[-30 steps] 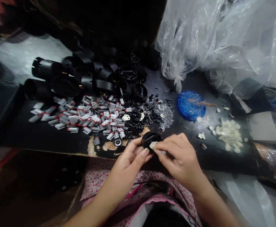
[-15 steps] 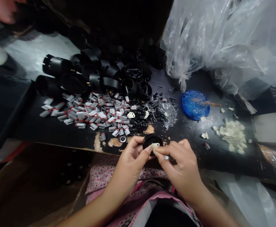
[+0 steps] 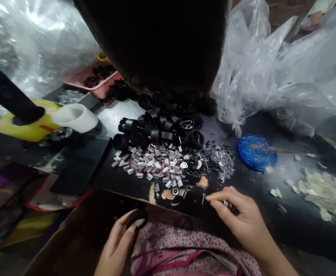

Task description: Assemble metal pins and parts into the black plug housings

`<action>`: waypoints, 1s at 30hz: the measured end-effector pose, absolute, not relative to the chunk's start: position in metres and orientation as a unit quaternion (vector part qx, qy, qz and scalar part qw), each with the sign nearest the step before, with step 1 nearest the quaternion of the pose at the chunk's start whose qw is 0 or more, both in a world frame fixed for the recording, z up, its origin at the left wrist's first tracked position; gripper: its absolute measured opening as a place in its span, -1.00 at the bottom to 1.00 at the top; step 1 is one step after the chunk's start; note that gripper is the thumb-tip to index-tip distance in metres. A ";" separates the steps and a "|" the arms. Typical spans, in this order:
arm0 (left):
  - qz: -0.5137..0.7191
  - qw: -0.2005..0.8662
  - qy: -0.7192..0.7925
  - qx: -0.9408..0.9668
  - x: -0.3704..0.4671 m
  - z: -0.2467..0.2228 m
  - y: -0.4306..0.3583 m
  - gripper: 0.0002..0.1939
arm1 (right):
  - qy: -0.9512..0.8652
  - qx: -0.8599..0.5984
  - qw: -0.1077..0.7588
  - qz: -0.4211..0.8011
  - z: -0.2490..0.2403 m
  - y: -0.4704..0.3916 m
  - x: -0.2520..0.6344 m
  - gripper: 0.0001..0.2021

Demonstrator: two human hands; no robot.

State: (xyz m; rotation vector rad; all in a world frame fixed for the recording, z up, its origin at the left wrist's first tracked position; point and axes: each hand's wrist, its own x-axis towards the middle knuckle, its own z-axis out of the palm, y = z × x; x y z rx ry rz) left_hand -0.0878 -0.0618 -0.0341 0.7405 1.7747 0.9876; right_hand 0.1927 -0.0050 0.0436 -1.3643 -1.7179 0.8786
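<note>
My left hand [image 3: 120, 238] grips a round black part [image 3: 137, 219] with a pale piece in it, low over the dark box in front of the table. My right hand [image 3: 236, 214] is over the table's front edge, its fingers curled around a dark tool [image 3: 230, 207]. Close to its fingertips is a small metal piece [image 3: 203, 198]; whether they touch it is unclear. Behind the hands are grey cylinders with red bands [image 3: 156, 165], a small ring-shaped part [image 3: 175, 191] and a heap of thin grey pieces [image 3: 225, 159].
Black round housings [image 3: 162, 130] are piled at the back. A blue lid [image 3: 256, 152] with a wooden stick and pale flat plates [image 3: 323, 191] lie to the right. On the left are a dark tray [image 3: 80, 165], a yellow tape roll [image 3: 27, 122] and a white roll [image 3: 76, 117].
My hands have moved apart. My left hand has carried the black part left and down, off the table. My right hand has moved right of it, near the metal piece. The view has shifted.
</note>
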 end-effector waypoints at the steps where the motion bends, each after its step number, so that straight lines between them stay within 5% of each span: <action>1: 0.399 0.419 0.751 0.318 -0.103 -0.038 -0.063 -0.65 | -0.665 -0.546 0.373 0.347 0.041 -0.003 0.191 -0.86; 8: 0.390 0.114 0.677 0.613 -0.126 -0.001 0.039 -0.57 | -0.660 -0.562 0.303 0.395 0.036 -0.002 0.170 -0.79; 16: 0.429 0.111 0.663 0.603 -0.128 0.009 0.130 -0.51 | -0.666 -0.572 0.289 0.382 0.028 -0.007 0.172 -0.78; 19: 0.497 0.204 0.643 0.547 -0.101 0.008 0.090 -0.44 | -0.693 -0.557 0.294 0.350 0.031 -0.005 0.163 -0.84; 21: 0.554 0.396 0.580 0.447 -0.073 0.012 0.054 -0.53 | -0.734 -0.530 0.305 0.295 0.035 -0.002 0.155 -0.77; 24: 0.471 0.598 0.508 0.403 -0.037 0.019 0.009 -0.58 | -0.779 -0.499 0.313 0.214 0.040 0.002 0.146 -0.64; 30: 0.388 0.675 0.474 0.411 -0.034 0.007 -0.014 -0.64 | -0.732 -0.544 0.287 0.292 0.049 0.007 0.146 -0.83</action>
